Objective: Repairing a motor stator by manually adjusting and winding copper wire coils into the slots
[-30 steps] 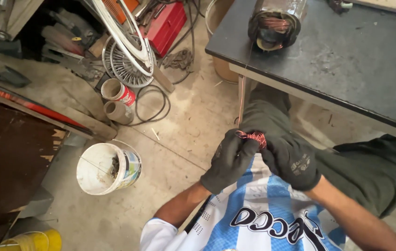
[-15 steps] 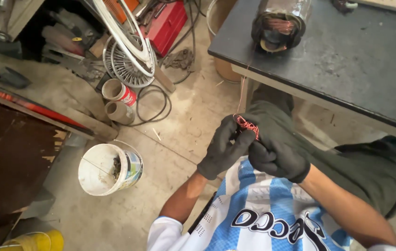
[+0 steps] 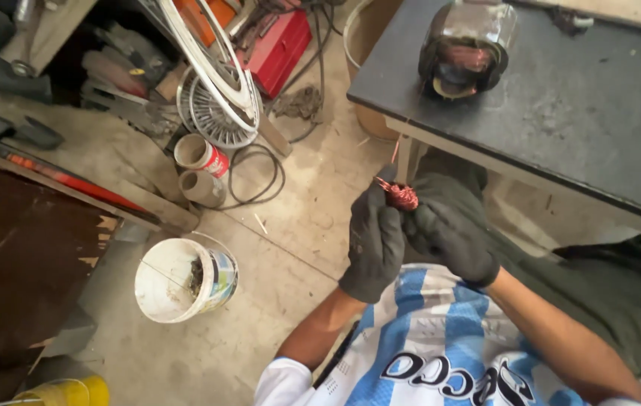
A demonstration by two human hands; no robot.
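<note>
**Gloved hands working a tangle of copper wire beside the bench**

The dark-topped metal bench (image 3: 561,113) is standing to the person's right, carrying a motor stator wound with copper coils (image 3: 465,56) near its corner. On the concrete floor, a white plastic bucket (image 3: 184,280) is sitting well apart. Both hands are wearing dark gloves: the left hand (image 3: 375,240) and the right hand (image 3: 448,237) are closing together on a small reddish bundle of copper wire (image 3: 403,197), held above the lap. They seem to be bunching it; finer fingertip grip looks needed.
</note>
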